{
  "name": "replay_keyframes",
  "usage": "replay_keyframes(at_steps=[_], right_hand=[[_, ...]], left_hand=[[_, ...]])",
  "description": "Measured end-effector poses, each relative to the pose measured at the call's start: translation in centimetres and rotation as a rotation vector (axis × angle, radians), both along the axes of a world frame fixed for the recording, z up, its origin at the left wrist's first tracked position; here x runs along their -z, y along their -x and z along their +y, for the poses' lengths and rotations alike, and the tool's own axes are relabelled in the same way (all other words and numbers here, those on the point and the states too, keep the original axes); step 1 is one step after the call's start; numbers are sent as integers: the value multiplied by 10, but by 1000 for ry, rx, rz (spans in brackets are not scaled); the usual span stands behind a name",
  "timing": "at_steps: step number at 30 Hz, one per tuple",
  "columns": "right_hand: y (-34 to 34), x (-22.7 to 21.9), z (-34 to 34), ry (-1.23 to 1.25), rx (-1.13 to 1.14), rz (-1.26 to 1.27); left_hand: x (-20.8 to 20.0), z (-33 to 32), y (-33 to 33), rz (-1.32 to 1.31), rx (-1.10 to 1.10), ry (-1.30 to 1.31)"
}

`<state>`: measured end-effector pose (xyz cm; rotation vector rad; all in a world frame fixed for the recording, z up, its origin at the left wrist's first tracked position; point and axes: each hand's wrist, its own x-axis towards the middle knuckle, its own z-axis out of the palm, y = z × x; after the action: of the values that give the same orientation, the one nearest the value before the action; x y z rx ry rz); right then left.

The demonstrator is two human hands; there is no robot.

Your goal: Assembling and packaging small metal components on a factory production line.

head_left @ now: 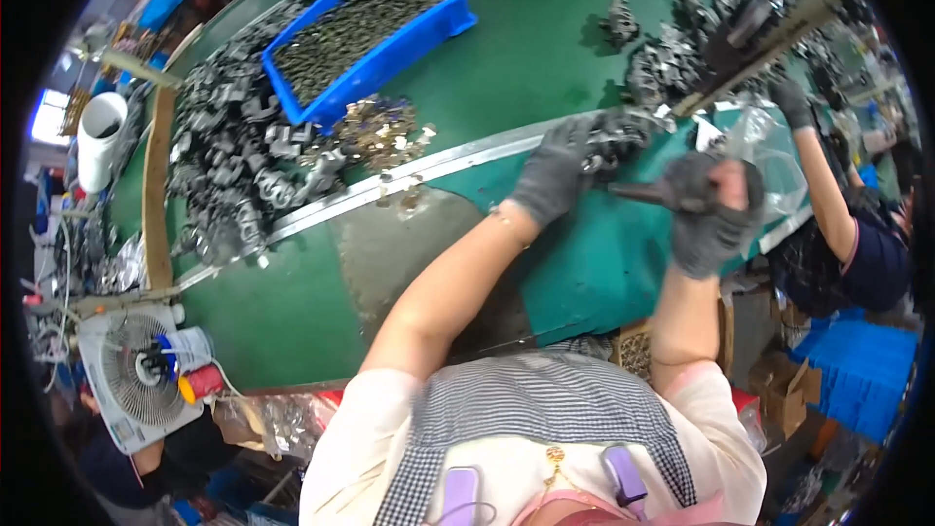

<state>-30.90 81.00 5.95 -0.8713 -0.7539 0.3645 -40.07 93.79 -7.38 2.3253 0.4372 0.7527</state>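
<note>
My left hand point(555, 175), in a dark grey glove, is closed on the near side of a dark grey metal casting point(616, 141) at the metal strip across the bench. Its fingertips are partly hidden by the part. My right hand point(716, 224), gloved with a bare fingertip showing, is wrapped round a dark hand tool point(648, 193). The tool's narrow end points left, just nearer to me than the casting and apart from it. Motion blurs this hand and the tool, so its exact kind is unclear.
A blue bin point(390, 49) of small pieces stands on the green bench, with heaped castings point(243, 156) to its left. Loose shiny bits point(385, 136) lie below it. More castings point(672, 63) line the far right, near a co-worker's gloved hand point(791, 102). A fan point(141, 370) stands left.
</note>
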Motion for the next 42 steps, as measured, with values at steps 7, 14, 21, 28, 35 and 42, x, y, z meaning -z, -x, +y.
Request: replay_keyframes(at_steps=[7, 14, 21, 28, 35, 42], right_hand=[[-43, 44, -182, 768, 188, -20], [-52, 197, -368, 1845, 138, -375], [-18, 190, -343, 1945, 136, -45], [-14, 226, -298, 2152, 90, -269], [-22, 247, -264, 2212, 68, -316], [-34, 254, -275, 2076, -58, -427]], left_hand=[[-50, 96, 135, 118, -715, -345], [-38, 127, 239, 620, -663, -505], [-62, 103, 205, 394, -384, -214], [-84, 2, 87, 474, 225, 409], [-67, -32, 69, 283, 497, -534], [-5, -51, 74, 212, -80, 242]])
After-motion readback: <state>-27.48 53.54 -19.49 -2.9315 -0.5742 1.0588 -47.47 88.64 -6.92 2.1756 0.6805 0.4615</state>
